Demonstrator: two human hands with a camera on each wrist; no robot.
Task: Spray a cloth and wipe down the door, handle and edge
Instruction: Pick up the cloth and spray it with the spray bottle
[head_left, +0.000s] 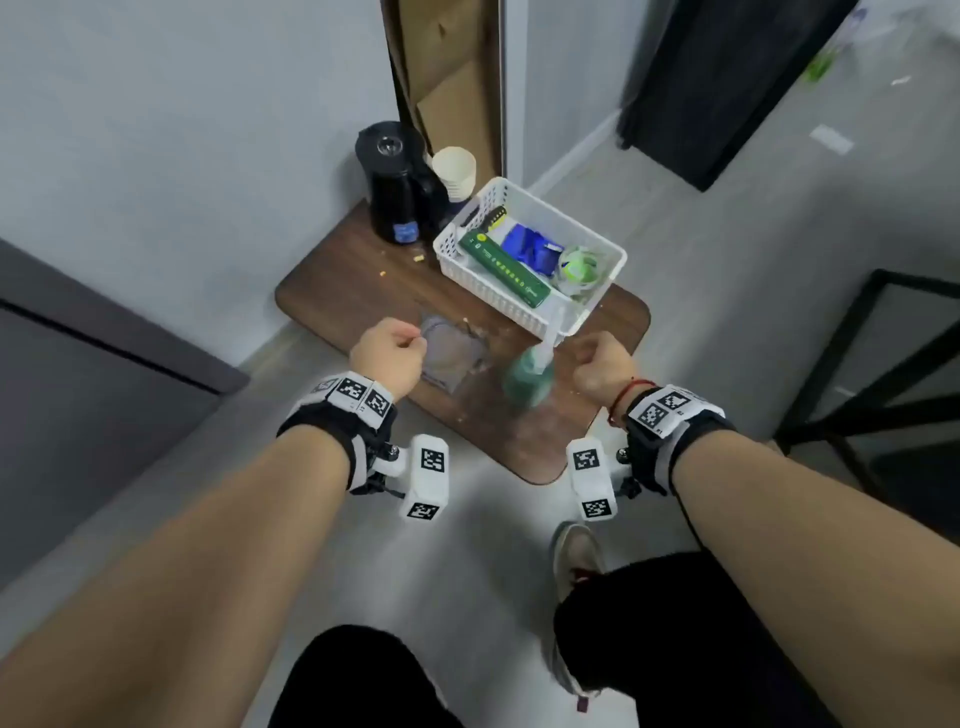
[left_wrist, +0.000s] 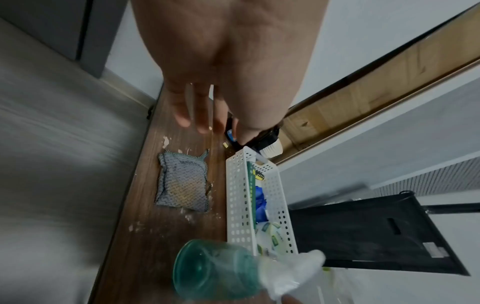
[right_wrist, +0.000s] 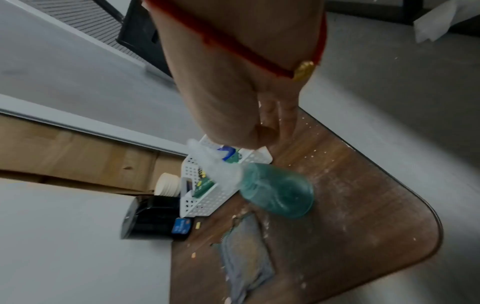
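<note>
A grey mesh cloth lies flat on the low wooden table, also seen in the left wrist view and the right wrist view. Just right of it stands a green spray bottle with a white nozzle, blurred here. My left hand hovers over the cloth's left edge, fingers loosely curled, holding nothing. My right hand hangs right of the bottle, also loosely curled and empty. A dark grey door panel fills the left side.
A white perforated basket with a green box and blue items sits behind the bottle. A black kettle and stacked paper cups stand at the table's back. Crumbs dot the tabletop. A black metal frame stands at right.
</note>
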